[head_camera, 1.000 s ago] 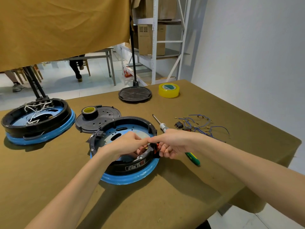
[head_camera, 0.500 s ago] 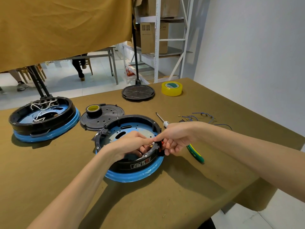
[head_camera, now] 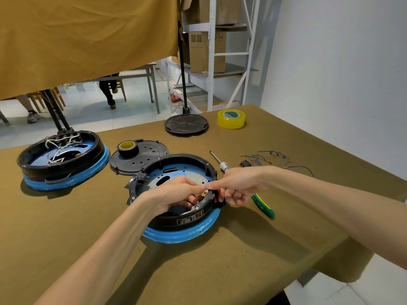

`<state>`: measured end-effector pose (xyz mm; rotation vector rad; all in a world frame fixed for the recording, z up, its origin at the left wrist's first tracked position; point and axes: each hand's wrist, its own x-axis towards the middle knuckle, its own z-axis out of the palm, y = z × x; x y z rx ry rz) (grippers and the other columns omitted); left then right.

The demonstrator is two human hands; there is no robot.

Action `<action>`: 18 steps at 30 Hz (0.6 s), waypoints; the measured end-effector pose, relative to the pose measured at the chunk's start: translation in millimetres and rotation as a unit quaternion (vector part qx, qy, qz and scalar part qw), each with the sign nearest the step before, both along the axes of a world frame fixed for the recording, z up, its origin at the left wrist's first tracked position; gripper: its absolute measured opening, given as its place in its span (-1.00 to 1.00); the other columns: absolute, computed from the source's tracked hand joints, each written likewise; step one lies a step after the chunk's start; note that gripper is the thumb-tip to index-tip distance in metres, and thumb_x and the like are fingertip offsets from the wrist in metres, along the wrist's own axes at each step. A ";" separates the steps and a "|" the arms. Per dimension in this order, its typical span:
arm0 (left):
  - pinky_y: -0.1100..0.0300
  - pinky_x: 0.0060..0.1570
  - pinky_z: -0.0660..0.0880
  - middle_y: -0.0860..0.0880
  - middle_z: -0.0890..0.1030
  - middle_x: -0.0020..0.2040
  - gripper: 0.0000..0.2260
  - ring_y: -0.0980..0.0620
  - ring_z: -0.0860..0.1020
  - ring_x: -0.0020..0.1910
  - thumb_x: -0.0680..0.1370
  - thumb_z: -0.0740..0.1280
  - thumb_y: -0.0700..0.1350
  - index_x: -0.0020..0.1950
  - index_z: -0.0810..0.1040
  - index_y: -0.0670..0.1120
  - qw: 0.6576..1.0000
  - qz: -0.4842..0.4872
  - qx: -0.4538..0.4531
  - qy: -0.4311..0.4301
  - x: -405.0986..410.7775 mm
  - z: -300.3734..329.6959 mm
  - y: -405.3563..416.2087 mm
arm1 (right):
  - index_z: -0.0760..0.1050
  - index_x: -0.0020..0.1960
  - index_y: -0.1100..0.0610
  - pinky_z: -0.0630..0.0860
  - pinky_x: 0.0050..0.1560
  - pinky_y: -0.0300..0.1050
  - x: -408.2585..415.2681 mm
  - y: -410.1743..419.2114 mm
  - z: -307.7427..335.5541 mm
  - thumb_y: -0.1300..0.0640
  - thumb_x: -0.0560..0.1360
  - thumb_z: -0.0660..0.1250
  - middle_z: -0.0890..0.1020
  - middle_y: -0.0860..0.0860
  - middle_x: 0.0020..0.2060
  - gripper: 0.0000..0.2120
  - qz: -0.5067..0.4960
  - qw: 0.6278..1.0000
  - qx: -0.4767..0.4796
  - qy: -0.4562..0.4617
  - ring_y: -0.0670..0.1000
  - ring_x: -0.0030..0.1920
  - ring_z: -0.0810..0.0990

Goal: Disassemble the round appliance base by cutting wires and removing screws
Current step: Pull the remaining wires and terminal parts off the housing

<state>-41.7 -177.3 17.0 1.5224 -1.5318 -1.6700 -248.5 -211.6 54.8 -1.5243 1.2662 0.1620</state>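
Both forearms are bare to the hands (no sleeves, gloves, watch or rings show).

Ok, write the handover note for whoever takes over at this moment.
Left hand reaches inside the near round black-and-blue appliance base; right hand pinches a small red-and-black part at its rim.
Green-handled screwdriver lies right of the base, cut blue wires beyond it.
Done: perforated black cover off, wires out.
Left: free the rim part; the far base keeps its white wires.
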 end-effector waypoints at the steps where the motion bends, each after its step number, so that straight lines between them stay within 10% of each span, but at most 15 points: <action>1: 0.32 -0.34 0.50 0.01 0.60 -0.31 -0.78 0.14 0.53 -0.37 0.64 0.37 -0.02 0.05 0.69 -0.17 1.000 -0.002 0.001 0.000 -0.3 0.2 0.1 | 0.57 -0.08 0.18 0.47 -0.41 -0.27 0.2 -0.2 1.1 -0.24 0.63 0.26 0.56 0.03 -0.41 -0.53 0.009 1.000 0.003 0.008 -0.05 -0.43 0.51; 18: 0.27 -0.30 0.47 -0.02 0.58 -0.29 -0.75 0.10 0.52 -0.35 0.66 0.34 -0.07 0.17 0.66 -0.24 1.000 0.001 0.012 -0.008 -1.5 -0.6 -2.3 | 0.45 -0.31 0.10 0.24 -0.53 -0.29 10.4 -11.1 8.3 -0.01 0.66 0.30 0.35 -0.06 -0.55 -0.61 -0.036 0.999 0.028 0.014 -0.08 -0.55 0.27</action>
